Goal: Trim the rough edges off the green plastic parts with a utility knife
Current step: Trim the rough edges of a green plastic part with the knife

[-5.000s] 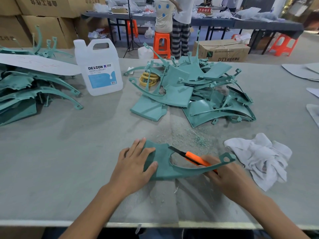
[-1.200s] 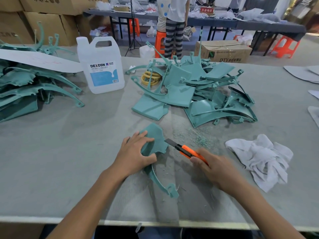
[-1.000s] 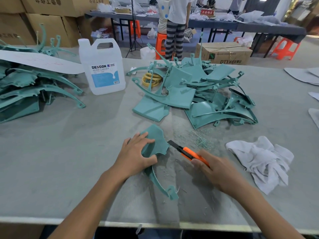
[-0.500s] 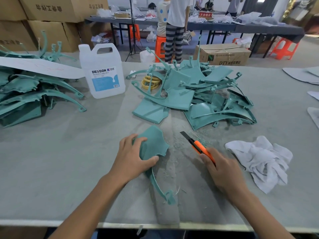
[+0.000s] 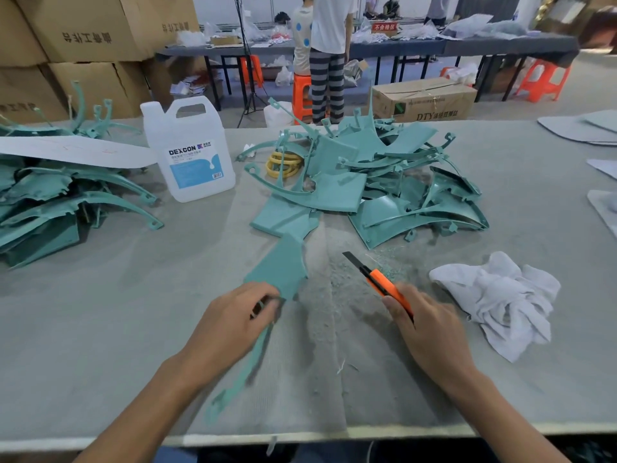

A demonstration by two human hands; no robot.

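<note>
My left hand (image 5: 230, 325) grips a green plastic part (image 5: 282, 265) near its middle; the flat panel end points away from me and its thin curved arm runs back toward the table's near edge. My right hand (image 5: 424, 325) holds an orange utility knife (image 5: 379, 280), black blade out and pointing away to the upper left, clear of the part. Green shavings lie on the grey table (image 5: 100, 329) between the hands.
A heap of green parts (image 5: 377, 185) lies behind, a second stack of green parts (image 5: 50, 202) at far left. A white DEXCON jug (image 5: 190, 152), yellow tape rolls (image 5: 283, 163) and a white rag (image 5: 500, 299) are on the table. People stand beyond.
My left hand has turned and slid the part, so its panel now points away and its arm swings toward me. The knife has lifted off the part and drawn to the right.
</note>
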